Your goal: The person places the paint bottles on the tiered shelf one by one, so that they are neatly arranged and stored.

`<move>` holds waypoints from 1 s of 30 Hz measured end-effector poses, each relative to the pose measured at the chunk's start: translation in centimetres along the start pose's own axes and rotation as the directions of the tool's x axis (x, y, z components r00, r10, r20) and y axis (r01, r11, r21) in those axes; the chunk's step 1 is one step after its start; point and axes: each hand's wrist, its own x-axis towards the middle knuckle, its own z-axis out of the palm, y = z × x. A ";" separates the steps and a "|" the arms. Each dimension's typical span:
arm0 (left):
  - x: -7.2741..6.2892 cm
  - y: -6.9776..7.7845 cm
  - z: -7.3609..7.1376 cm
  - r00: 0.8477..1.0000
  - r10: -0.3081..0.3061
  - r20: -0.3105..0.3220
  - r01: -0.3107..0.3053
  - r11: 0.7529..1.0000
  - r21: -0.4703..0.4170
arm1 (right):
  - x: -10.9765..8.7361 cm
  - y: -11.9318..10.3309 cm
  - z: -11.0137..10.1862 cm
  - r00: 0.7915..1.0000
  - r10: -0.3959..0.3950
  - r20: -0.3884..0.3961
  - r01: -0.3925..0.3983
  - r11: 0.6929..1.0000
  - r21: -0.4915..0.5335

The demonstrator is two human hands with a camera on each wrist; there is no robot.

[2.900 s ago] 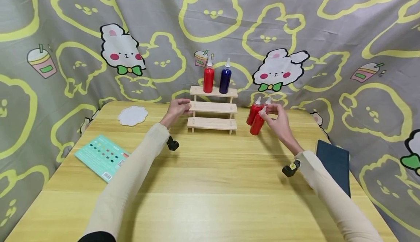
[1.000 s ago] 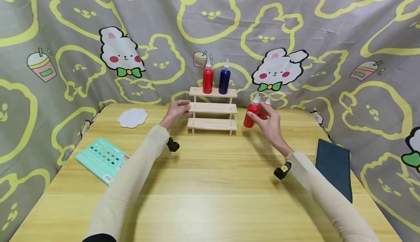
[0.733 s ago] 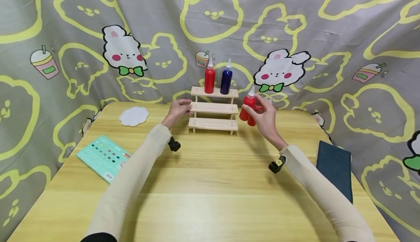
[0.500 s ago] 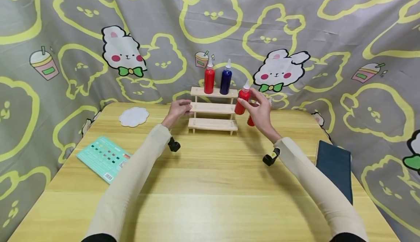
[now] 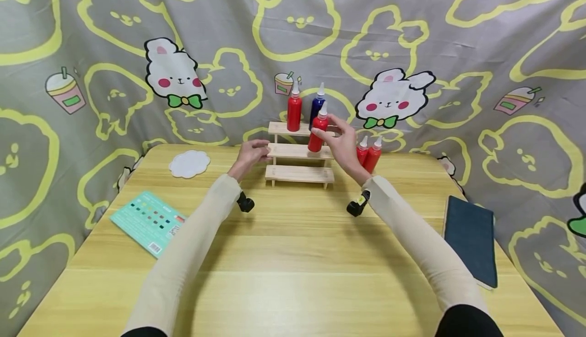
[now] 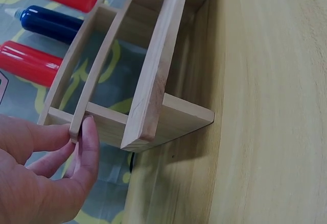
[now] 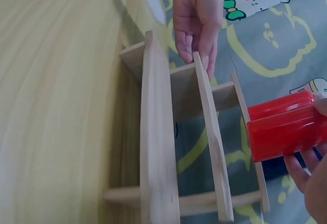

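Note:
A three-step wooden display rack (image 5: 297,173) stands at the back of the table. My left hand (image 5: 248,158) pinches the left end of its middle step between thumb and fingers, clear in the left wrist view. In my right hand (image 5: 344,146) is a red squeeze bottle (image 5: 318,136) with a white nozzle, slightly tilted near the middle step; whether its base touches the step I cannot tell. On the top step stand another red bottle (image 5: 294,114) and a dark blue bottle (image 5: 316,106), the latter partly hidden behind the held one.
Two more red bottles (image 5: 373,157) stand right of the rack, partly behind my right hand. A white cloud-shaped mat (image 5: 189,164) and a teal printed box or booklet (image 5: 145,220) lie on the left. A dark blue notebook (image 5: 470,240) lies at right. Patterned cloth hangs behind the table.
My right hand has picked up one red bottle from the group on the right and carried it left and up to the rack. The left hand keeps its hold on the step.

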 end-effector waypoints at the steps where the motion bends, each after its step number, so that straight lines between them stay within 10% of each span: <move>1: 0.0 0.0 0.0 1.000 -0.001 0.001 0.001 1.000 0.001 | 0.2 0.0 0.4 1.000 -0.003 -0.002 0.003 1.000 -0.001; 30: 0.0 0.2 -0.2 0.999 -0.032 0.032 0.031 0.999 0.024 | 1.1 1.7 5.7 1.000 0.010 0.016 -0.010 1.000 -0.021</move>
